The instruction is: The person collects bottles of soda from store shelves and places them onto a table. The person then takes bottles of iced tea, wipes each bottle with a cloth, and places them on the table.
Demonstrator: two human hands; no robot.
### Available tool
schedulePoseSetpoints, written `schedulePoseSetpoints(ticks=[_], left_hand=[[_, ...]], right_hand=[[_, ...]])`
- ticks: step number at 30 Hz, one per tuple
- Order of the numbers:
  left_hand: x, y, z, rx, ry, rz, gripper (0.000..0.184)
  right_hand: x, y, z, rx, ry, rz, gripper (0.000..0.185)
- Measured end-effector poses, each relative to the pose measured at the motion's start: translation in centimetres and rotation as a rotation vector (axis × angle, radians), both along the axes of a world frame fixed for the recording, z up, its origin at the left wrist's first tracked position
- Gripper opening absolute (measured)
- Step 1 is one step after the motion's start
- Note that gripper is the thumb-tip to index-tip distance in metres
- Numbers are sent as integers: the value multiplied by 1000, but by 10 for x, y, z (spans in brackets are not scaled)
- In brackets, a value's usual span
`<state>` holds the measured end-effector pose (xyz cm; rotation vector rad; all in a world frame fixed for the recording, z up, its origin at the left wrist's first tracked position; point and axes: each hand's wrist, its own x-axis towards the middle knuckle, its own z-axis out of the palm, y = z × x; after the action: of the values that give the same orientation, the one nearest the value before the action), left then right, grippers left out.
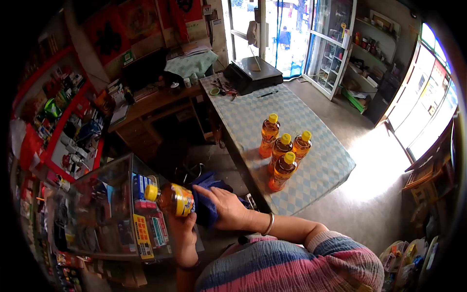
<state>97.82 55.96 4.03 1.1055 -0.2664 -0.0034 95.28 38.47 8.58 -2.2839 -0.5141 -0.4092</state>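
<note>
A bottle of amber drink with a yellow cap (176, 199) lies tilted sideways in my left hand (184, 233), its cap pointing left. My right hand (226, 207) is beside the bottle's base, closed on a dark blue cloth (206, 214), with the index finger stretched toward the bottle. Several similar bottles stand upright on the checkered tablecloth (311, 194) ahead: one at the back left (269, 136), one at the right (301, 146), one in the middle (280, 152) and one in front (283, 171).
A glass display case (97, 214) stands at the left, below red-edged shelves (73, 104). A black scale (253, 75) sits at the table's far end, near small tools. A wooden desk (146, 109) is beyond the case. An open glass door (328, 48) stands ahead.
</note>
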Motion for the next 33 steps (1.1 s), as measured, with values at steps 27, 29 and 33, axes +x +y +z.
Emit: schedulePoseSetpoints(ticks=[27,29,33], left_hand=[[-4,-1,4,211,-382,-92,79],[-7,-7,6,191,-359,-124,80],[-6,-16,-5,237,-323,-98,84]], right_hand=[[-10,-6,-85,1600,1247,199,49],[-15,-13,-86,1566,1259,202,49],[-30,-33,-78,1283,1155,65,34]])
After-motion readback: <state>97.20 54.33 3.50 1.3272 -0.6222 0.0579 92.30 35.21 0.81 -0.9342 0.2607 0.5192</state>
